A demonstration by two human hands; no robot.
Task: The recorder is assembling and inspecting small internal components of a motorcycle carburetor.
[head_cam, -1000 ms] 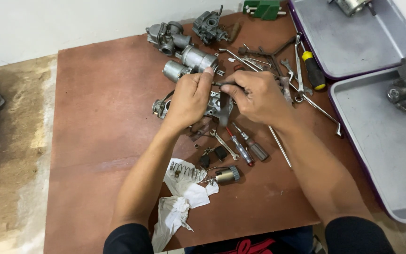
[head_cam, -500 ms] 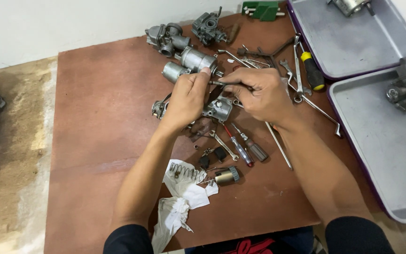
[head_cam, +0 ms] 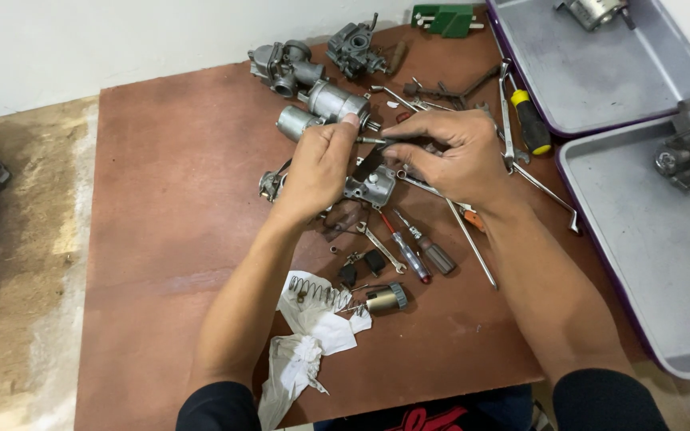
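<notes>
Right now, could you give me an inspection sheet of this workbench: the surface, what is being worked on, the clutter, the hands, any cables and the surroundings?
Surface: brown board, scuffed, laid on the floor.
Job's things: small grey metal part below both hands; thin dark rod pinched between them.
Clutter: carburettor bodies, screwdrivers, yellow-handled screwdriver, spring, white rag.
Hands: left hand and right hand, each with a grip on the rod.
Cables: nothing seen.
Surroundings: two grey trays on the right, white wall, bare floor.
</notes>
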